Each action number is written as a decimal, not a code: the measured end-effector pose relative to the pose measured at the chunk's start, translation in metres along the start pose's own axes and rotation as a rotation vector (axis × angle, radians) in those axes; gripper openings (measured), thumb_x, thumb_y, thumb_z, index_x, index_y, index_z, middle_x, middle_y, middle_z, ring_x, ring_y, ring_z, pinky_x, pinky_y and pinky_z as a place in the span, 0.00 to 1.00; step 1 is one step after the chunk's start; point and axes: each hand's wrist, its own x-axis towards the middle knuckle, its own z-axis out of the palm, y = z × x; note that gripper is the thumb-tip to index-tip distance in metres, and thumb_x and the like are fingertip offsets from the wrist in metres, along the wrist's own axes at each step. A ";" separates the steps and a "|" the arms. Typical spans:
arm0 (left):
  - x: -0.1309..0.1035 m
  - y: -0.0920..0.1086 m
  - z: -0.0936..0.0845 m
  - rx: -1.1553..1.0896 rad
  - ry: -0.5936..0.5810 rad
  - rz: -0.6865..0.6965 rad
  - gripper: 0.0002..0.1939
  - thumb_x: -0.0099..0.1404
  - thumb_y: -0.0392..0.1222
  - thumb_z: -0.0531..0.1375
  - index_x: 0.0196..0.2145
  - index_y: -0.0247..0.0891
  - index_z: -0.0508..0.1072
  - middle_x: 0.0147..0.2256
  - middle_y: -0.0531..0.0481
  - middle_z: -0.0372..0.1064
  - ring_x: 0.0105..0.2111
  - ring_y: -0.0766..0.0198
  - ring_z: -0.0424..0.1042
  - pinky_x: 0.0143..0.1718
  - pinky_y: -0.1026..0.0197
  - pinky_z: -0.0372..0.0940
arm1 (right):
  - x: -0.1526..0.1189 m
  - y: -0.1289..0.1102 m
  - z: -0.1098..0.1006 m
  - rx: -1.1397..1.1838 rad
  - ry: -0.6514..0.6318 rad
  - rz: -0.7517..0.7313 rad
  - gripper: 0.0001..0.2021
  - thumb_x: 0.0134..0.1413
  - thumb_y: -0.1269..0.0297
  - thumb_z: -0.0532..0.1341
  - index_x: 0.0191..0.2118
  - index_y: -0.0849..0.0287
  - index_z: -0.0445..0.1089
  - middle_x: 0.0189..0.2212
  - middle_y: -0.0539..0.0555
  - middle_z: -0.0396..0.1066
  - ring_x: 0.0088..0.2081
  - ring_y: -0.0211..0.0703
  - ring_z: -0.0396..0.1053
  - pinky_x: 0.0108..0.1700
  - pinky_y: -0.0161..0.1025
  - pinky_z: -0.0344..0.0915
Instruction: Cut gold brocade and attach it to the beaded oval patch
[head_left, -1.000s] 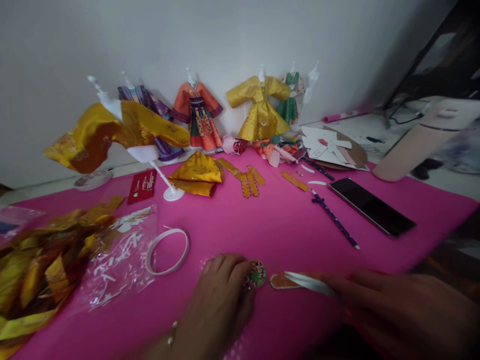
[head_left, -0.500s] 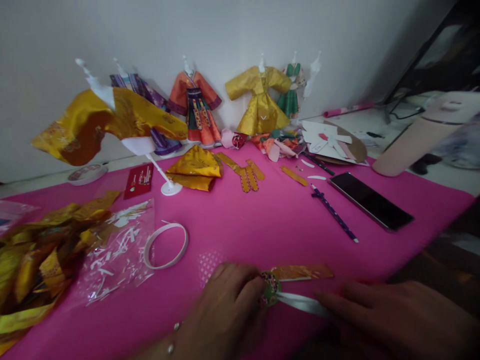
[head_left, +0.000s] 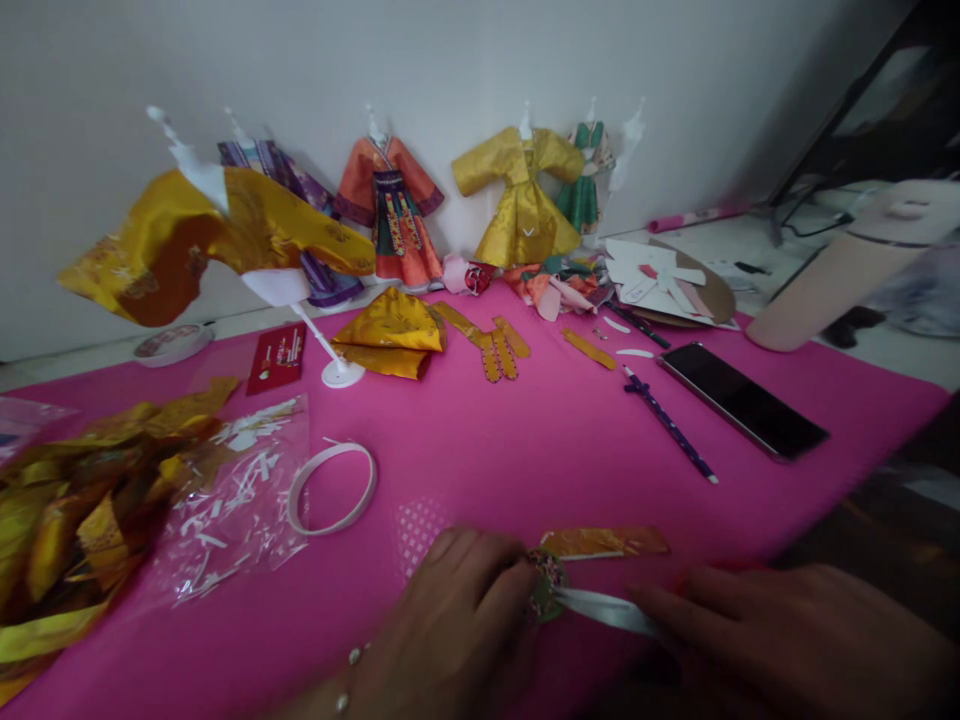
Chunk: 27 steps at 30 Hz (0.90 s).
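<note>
At the front of the pink mat, my left hand has its fingers bent together on a small green patterned round piece. A pale ribbon-like strip runs from this piece to my right hand, whose fingers are closed on its far end. Something red shows behind the right fingers, too hidden to name. Just beyond the round piece lies a flat golden fabric strip. The tips of my left fingers are partly hidden.
Golden scraps, a clear bag of white bits and a white tape loop lie left. Dressed doll forms stand behind. A purple pencil, phone and pale bottle are right.
The view has shifted very slightly. Both hands hold nearly the same places, and the round piece shows a little more to the right of my left fingers.
</note>
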 end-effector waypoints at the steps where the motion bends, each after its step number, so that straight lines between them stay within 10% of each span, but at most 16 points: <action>1: 0.000 0.000 0.000 0.000 0.004 -0.003 0.13 0.63 0.26 0.58 0.43 0.37 0.69 0.39 0.46 0.73 0.35 0.58 0.70 0.35 0.56 0.69 | 0.000 0.000 0.000 -0.001 -0.006 -0.001 0.22 0.48 0.76 0.50 0.47 0.51 0.66 0.22 0.43 0.73 0.14 0.39 0.69 0.14 0.42 0.47; 27: -0.003 -0.003 0.003 -0.001 -0.002 0.017 0.14 0.63 0.27 0.58 0.45 0.37 0.69 0.41 0.45 0.73 0.37 0.57 0.70 0.36 0.55 0.70 | 0.003 0.001 -0.004 0.022 -0.089 0.003 0.19 0.51 0.75 0.52 0.45 0.52 0.72 0.24 0.45 0.75 0.17 0.40 0.73 0.14 0.42 0.52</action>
